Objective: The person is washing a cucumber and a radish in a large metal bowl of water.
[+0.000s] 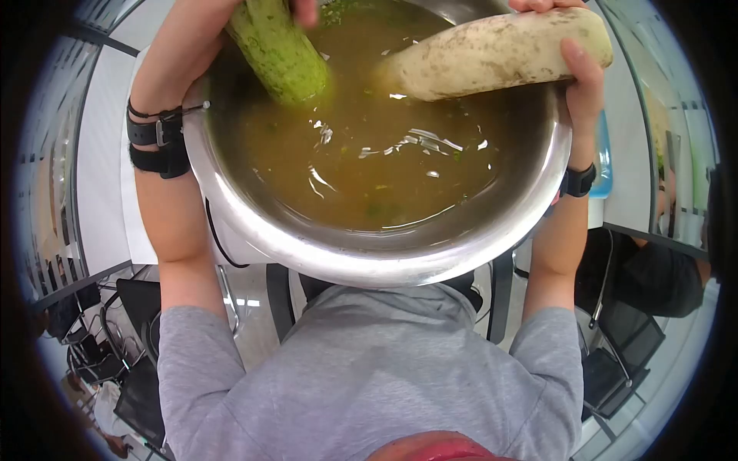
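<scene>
A large metal basin [384, 270] holds murky brown water. In the upper left, a long green vegetable [278, 58], like a gourd, stands tilted with its lower end in the water. My left hand [305, 12] is closed around its upper part; the frame's top edge cuts off much of this hand, and its fingers are blurred. A big white radish [496, 55] with brown dirt patches lies slanted over the right rim, its narrower end dipping into the water. My right hand [583, 67] grips the thick end, thumb on the near side and fingers over the top.
The basin stands on a white table [142, 230]. Beyond its right rim is a blue translucent container [603, 157]. Black chairs [626, 346] stand on both sides below, and a person in dark clothing [661, 278] is at the right.
</scene>
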The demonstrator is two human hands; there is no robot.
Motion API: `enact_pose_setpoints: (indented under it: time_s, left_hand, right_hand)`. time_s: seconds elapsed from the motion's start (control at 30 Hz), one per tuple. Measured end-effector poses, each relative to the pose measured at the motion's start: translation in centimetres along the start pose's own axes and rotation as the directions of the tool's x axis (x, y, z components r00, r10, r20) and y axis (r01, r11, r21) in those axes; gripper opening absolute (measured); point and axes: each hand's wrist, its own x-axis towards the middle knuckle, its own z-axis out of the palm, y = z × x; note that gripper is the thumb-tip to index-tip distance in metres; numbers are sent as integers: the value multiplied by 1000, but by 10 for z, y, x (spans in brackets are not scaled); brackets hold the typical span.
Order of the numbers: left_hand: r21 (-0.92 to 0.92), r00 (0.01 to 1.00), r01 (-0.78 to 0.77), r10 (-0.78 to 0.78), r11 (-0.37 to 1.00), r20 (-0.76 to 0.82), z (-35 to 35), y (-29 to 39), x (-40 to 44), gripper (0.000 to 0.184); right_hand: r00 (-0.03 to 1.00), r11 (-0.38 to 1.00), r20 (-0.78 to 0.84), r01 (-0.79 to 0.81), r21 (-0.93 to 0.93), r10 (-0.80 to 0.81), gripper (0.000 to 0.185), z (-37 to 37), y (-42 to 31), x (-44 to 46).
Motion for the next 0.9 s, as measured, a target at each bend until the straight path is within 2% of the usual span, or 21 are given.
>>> enact_pose_setpoints:
  time_s: [0.03, 0.07, 0.1, 0.13, 0.2, 0.23, 0.3, 0.33, 0.4, 0.43, 0.47, 0.5, 0.53, 0.57, 0.6, 0.63, 0.67, 0.7, 0.83, 0.9]
  left_hand:
    - [-22, 1000, 7, -7, 1000, -15, -4, -6, 2, 39]
    - [-18, 1000, 12, -12, 1000, -10, -8, -10, 4, 39]
    - [-19, 1000, -5, 5, 1000, 9, -12, -11, 8, 40]
    - [-27, 1000, -24, 24, 999, 20, -14, -13, 9, 41]
    - [-23, 999, -51, 51, 998, 11, -10, -11, 7, 42]
    - [-23, 997, -79, 79, 997, -2, -7, -9, 5, 44]
    - [-45, 999, -37, 37, 998, 4, -2, 4, 3, 44]
    - [-71, 1000, 6, -5, 997, 10, -1, 9, 2, 44]
    - [-31, 1000, -23, 23, 999, 7, -7, -2, 6, 43]
    - [5, 999, -52, 52, 999, 2, -8, -6, 7, 42]
    - [6, 999, -51, 51, 999, 5, -10, -6, 5, 42]
    - [5, 1000, -22, 22, 1000, 0, -2, 5, 2, 40]
    - [4, 1000, 8, -8, 1000, -7, 2, 11, 0, 38]
    - [4, 1000, 8, -8, 1000, -8, 2, 7, 0, 38]
    - [32, 999, -16, 17, 999, -27, 1, -1, 1, 36]
    - [60, 998, -40, 42, 997, -42, 1, -5, 3, 34]
    - [61, 998, -39, 42, 997, -43, -1, -6, 4, 34]
    - [64, 999, -44, 45, 997, -24, -2, -6, 4, 32]
    - [48, 999, -23, 24, 999, -26, -2, -5, 3, 30]
    - [38, 1000, -23, 24, 999, -16, -3, -6, 3, 30]
  right_hand:
    - [1000, 1000, -7, -3, 4, 3, 57, -29, 27, 2]
    - [998, 951, -45, 54, 305, -42, 57, -78, 68, 10]
    - [992, 809, -98, 123, 574, -81, 57, -104, 90, 13]
    - [992, 809, -99, 123, 574, -81, 57, -80, 66, 9]
    - [999, 961, -45, -7, 277, 20, 58, 3, -5, -2]
    - [999, 961, -45, -7, 277, 20, 58, 7, -2, -3]
    - [979, 989, -194, 84, 120, -59, 59, 12, 3, -3]
    - [979, 989, -194, 83, 120, -59, 59, 13, -1, -4]
    - [959, 953, -269, -5, 302, 90, 54, 16, -9, -5]
    - [959, 953, -269, -5, 303, 90, 54, 17, -7, -5]
    - [964, 955, -263, 56, 291, 24, 49, 19, -3, -6]
    - [966, 953, -256, 117, 279, -43, 45, 20, 1, -6]
    - [966, 953, -256, 117, 279, -43, 45, 1, 3, -4]
    - [915, 790, -352, 67, 609, 194, 40, -33, 3, -1]
    - [830, 511, -343, 83, 856, 441, 37, -50, 3, 1]
    - [830, 511, -343, 83, 856, 441, 37, -20, -2, 0]
    - [897, 795, -393, 83, 601, 203, 36, 17, -4, -8]
    - [940, 956, -340, 134, 260, -39, 35, 41, -6, -10]
    - [963, 955, -266, 114, 273, -39, 36, 24, -7, -10]
    - [989, 951, -134, -16, 308, 60, 38, 10, -11, -9]
